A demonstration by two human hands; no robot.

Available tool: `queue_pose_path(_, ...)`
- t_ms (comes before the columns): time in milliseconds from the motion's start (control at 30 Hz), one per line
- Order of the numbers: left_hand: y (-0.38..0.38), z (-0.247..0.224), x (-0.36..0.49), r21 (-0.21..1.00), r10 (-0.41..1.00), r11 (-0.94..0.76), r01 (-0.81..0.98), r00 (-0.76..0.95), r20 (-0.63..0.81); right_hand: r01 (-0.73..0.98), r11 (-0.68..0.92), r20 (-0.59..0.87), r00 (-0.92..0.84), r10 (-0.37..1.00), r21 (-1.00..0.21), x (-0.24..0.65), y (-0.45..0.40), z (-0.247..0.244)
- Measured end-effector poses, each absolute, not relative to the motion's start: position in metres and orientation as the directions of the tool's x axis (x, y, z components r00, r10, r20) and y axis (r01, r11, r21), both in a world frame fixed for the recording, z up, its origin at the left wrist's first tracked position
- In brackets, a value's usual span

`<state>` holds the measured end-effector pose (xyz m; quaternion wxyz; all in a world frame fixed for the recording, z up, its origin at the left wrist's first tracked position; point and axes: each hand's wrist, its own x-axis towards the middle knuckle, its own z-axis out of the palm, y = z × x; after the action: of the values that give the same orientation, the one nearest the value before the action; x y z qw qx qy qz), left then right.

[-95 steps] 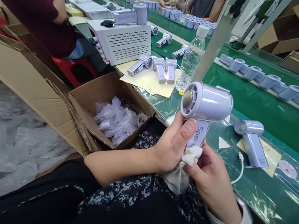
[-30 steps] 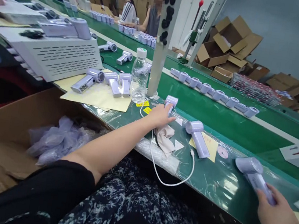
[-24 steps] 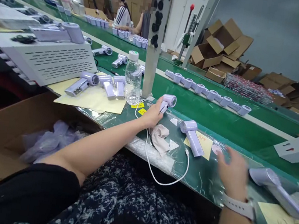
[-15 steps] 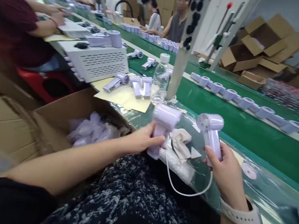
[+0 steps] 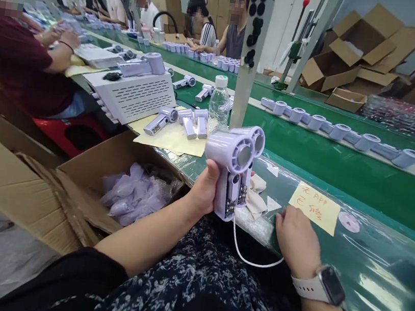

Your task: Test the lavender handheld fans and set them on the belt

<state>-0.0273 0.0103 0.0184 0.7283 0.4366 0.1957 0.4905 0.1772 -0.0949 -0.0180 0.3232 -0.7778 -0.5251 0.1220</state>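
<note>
My left hand (image 5: 206, 189) is closed around two lilac handheld fans, held upright side by side. The nearer fan (image 5: 227, 148) faces right with its round grille; its handle is uncovered and shows electronic parts. Partly hidden behind it is the second fan (image 5: 259, 141), its handle uncovered too. From the handles' lower end a white cable (image 5: 240, 255) loops down and right toward my right hand (image 5: 298, 240). That hand is curled closed at the table edge, beside a yellow note (image 5: 316, 207) with red writing; its fingertips are hidden. A crumpled cloth (image 5: 257, 198) lies behind the fans.
More lilac fans (image 5: 187, 122) lie on yellow paper left of a clear bottle (image 5: 220, 100). A metal post (image 5: 244, 99) stands beside it. Lilac housings (image 5: 340, 133) line the green conveyor (image 5: 309, 149). A cardboard box (image 5: 91, 160) holds bagged parts at left. Co-workers sit farther along.
The fan from my right hand is now in my left hand beside the other one. My right hand has lowered to the table edge, uncovering the yellow note.
</note>
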Motion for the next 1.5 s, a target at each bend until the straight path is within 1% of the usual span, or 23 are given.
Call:
queue_pose_path(67, 0.008, 0.02, -0.027, 0.828, 0.9, 0.095, -0.552, 0.403, 0.166, 0.707, -0.176, 0.099, 0.329, 0.939, -0.685, 0.163, -0.101, -0.013)
queue_pose_path(100, 0.005, 0.022, -0.027, 0.827, 0.906, 0.083, -0.556, 0.388, 0.17, 0.653, -0.137, 0.067, 0.278, 0.958, -0.745, 0.154, -0.105, -0.007)
queue_pose_path(167, 0.0, 0.025, -0.028, 0.824, 0.913, 0.09, -0.559, 0.378, 0.157, 0.452, -0.075, -0.003, 0.157, 0.988, -0.889, 0.135, -0.113, 0.006)
queue_pose_path(233, -0.004, 0.03, -0.03, 0.813, 0.912, 0.128, -0.568, 0.389, 0.128, 0.19, -0.071, -0.064, 0.045, 0.997, -0.979, 0.119, -0.117, 0.017)
queue_pose_path(267, -0.005, 0.033, -0.03, 0.804, 0.911, 0.149, -0.576, 0.397, 0.116, 0.093, -0.084, -0.084, 0.002, 0.996, -0.992, 0.111, -0.118, 0.02)
queue_pose_path(300, -0.006, 0.035, -0.031, 0.793, 0.907, 0.165, -0.586, 0.406, 0.111, 0.037, -0.089, -0.09, -0.026, 0.996, -0.995, 0.104, -0.117, 0.022)
queue_pose_path(367, -0.006, 0.038, -0.031, 0.771, 0.9, 0.176, -0.612, 0.417, 0.126, -0.036, -0.049, -0.048, -0.038, 0.998, -0.998, 0.089, -0.116, 0.021)
queue_pose_path(467, -0.006, 0.035, -0.03, 0.734, 0.888, 0.159, -0.66, 0.42, 0.185, -0.107, 0.025, 0.021, 0.041, 0.999, -0.994, 0.068, -0.117, 0.011)
queue_pose_path(533, -0.007, 0.029, -0.029, 0.711, 0.898, 0.14, -0.69, 0.39, 0.202, -0.139, 0.022, 0.006, 0.119, 0.993, -0.99, 0.058, -0.119, 0.006)
queue_pose_path(600, -0.008, 0.023, -0.028, 0.694, 0.916, 0.136, -0.707, 0.356, 0.183, -0.129, 0.021, 0.0, 0.158, 0.987, -0.991, 0.054, -0.121, 0.003)
queue_pose_path(667, -0.009, 0.02, -0.029, 0.676, 0.929, 0.156, -0.72, 0.339, 0.147, -0.022, 0.057, 0.054, 0.129, 0.99, -0.998, 0.056, -0.121, 0.004)
queue_pose_path(767, -0.007, 0.024, -0.034, 0.61, 0.933, 0.238, -0.756, 0.352, 0.073, 0.199, 0.194, 0.203, 0.028, 0.979, -0.961, 0.066, -0.118, 0.008)
queue_pose_path(833, -0.005, 0.028, -0.038, 0.556, 0.926, 0.294, -0.777, 0.376, 0.035, 0.259, 0.257, 0.275, 0.038, 0.961, -0.931, 0.07, -0.115, 0.009)
queue_pose_path(900, -0.005, 0.031, -0.042, 0.538, 0.917, 0.314, -0.782, 0.396, 0.04, 0.267, 0.226, 0.259, 0.095, 0.961, -0.937, 0.069, -0.113, 0.009)
queue_pose_path(967, -0.006, 0.032, -0.043, 0.555, 0.911, 0.293, -0.778, 0.403, 0.084, 0.223, 0.135, 0.169, 0.142, 0.975, -0.965, 0.064, -0.113, 0.006)
queue_pose_path(1000, -0.007, 0.031, -0.043, 0.569, 0.909, 0.268, -0.777, 0.4, 0.117, 0.169, 0.092, 0.119, 0.158, 0.98, -0.981, 0.06, -0.113, 0.005)
queue_pose_path(1100, -0.014, 0.026, -0.04, 0.611, 0.925, 0.166, -0.774, 0.337, 0.176, -0.081, 0.031, 0.011, 0.244, 0.97, -0.996, 0.048, -0.117, 0.002)
queue_pose_path(1167, -0.018, 0.022, -0.038, 0.628, 0.939, 0.153, -0.763, 0.309, 0.147, -0.211, 0.042, -0.022, 0.294, 0.955, -0.977, 0.047, -0.12, 0.004)
queue_pose_path(1233, -0.019, 0.018, -0.037, 0.633, 0.936, 0.195, -0.749, 0.334, 0.107, -0.254, 0.029, -0.041, 0.266, 0.963, -0.967, 0.051, -0.121, 0.009)
queue_pose_path(1300, -0.017, 0.013, -0.039, 0.636, 0.931, 0.194, -0.747, 0.344, 0.12, -0.263, -0.028, -0.078, 0.182, 0.98, -0.964, 0.059, -0.121, 0.016)
queue_pose_path(1400, -0.013, 0.005, -0.043, 0.66, 0.925, 0.05, -0.749, 0.284, 0.252, -0.332, -0.113, -0.15, 0.086, 0.985, -0.936, 0.064, -0.12, 0.018)
queue_pose_path(1433, -0.012, 0.002, -0.043, 0.666, 0.912, 0.003, -0.746, 0.276, 0.305, -0.374, -0.12, -0.163, 0.085, 0.983, -0.92, 0.062, -0.12, 0.016)
queue_pose_path(1500, -0.013, -0.002, -0.043, 0.672, 0.879, -0.031, -0.74, 0.299, 0.371, -0.438, -0.122, -0.177, 0.088, 0.98, -0.891, 0.057, -0.119, 0.008)
